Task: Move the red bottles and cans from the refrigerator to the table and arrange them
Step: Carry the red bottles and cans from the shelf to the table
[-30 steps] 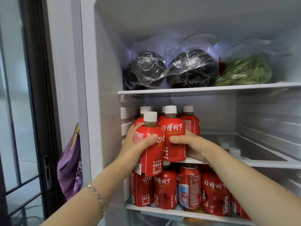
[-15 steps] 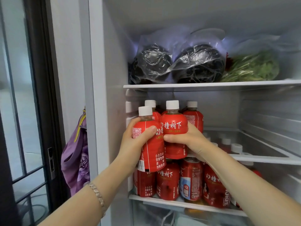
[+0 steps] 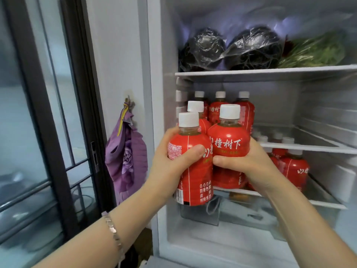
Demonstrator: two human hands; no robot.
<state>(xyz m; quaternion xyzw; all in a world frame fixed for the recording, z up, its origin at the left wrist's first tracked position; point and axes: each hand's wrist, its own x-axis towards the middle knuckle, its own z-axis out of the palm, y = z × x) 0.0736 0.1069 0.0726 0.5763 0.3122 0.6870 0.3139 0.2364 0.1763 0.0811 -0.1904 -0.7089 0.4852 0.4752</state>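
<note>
Left hand (image 3: 173,163) fingers wrapped round red white-capped plastic bottle (image 3: 193,180); right hand (image 3: 249,167) fingers grip second red bottle (image 3: 229,144), thumbs adjacent. Step judged: removal from white refrigerator (image 3: 168,55). Next: carry both to table.

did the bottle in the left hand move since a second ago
Yes. The bottle in the left hand has come forward and lower, its cap now farther below the edge of the upper shelf.

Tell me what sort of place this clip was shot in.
Most likely a home kitchen, at an open refrigerator: its shelves hold red bottles and bagged vegetables, and a purple cloth bag hangs on the wall beside a dark-framed glass door.
</note>
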